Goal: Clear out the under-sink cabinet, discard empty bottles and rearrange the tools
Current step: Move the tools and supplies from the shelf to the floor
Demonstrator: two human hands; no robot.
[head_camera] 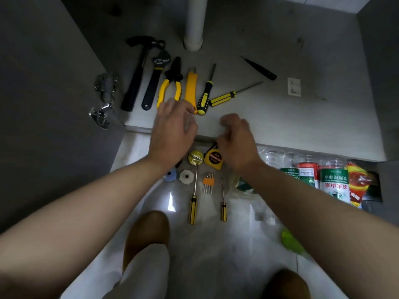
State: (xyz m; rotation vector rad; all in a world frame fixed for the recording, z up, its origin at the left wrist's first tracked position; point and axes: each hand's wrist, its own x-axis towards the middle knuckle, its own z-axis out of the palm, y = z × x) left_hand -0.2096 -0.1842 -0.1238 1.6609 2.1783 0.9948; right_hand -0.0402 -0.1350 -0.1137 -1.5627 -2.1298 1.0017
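On grey cabinet floor (280, 117), tools (191, 87) in a row, drainpipe (193, 22) behind, left hand (172, 128) slack, right hand (236, 139) curled, grip unclear

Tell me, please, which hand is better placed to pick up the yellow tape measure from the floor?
Right. The right hand hangs almost directly over the tape measure, partly covering it, while the left hand reaches into the cabinet, near the end of the utility knife.

Your two forearms run bare from the frame's lower corners up to your bare left hand (172, 130) and right hand (237, 143), and pale white cloth (146, 268) covers your left leg, ending at a rounded shape, knee or shoe, unclear.
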